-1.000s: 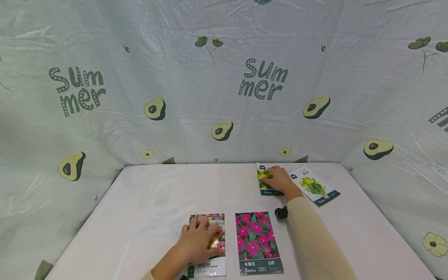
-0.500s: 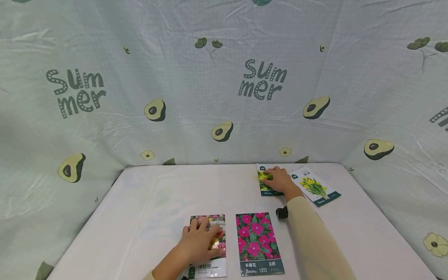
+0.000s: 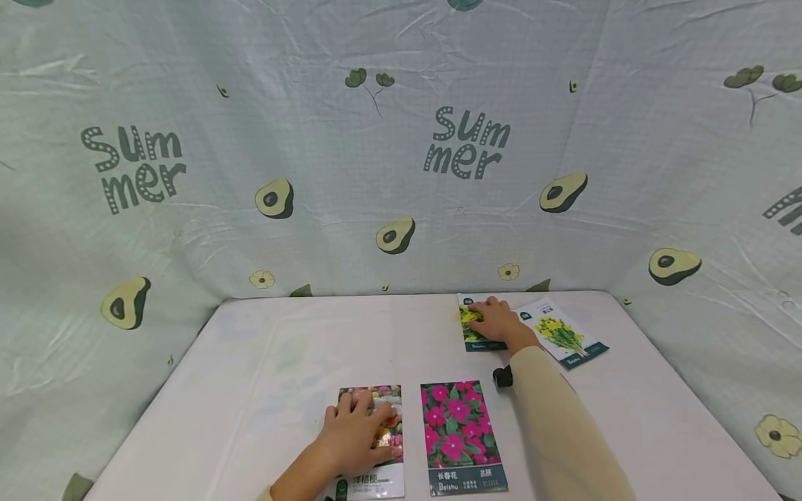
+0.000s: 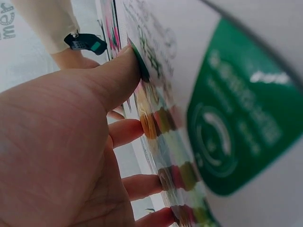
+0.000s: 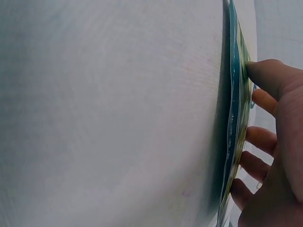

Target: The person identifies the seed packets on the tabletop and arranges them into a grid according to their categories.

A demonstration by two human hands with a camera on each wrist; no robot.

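Note:
My left hand (image 3: 354, 437) rests on a flower seed packet (image 3: 387, 481) with mixed pink and orange blooms and a white lower band, near the table's front. In the left wrist view its thumb and spread fingertips touch the face of that packet (image 4: 246, 113). Farther back on the right, my right hand (image 3: 498, 325) lies on a yellow-flower seed packet (image 3: 481, 345) with a dark band. The right wrist view has thumb and fingertips on the front of this packet (image 5: 233, 113), which lies on the table. Each hand partly hides the packet beneath it.
A seed packet with magenta flowers (image 3: 460, 426) lies right of my left hand. Beside my right forearm, a white packet with yellow flowers (image 3: 560, 335) lies at a slant. The white table (image 3: 301, 355) ends at a printed curtain (image 3: 326, 153).

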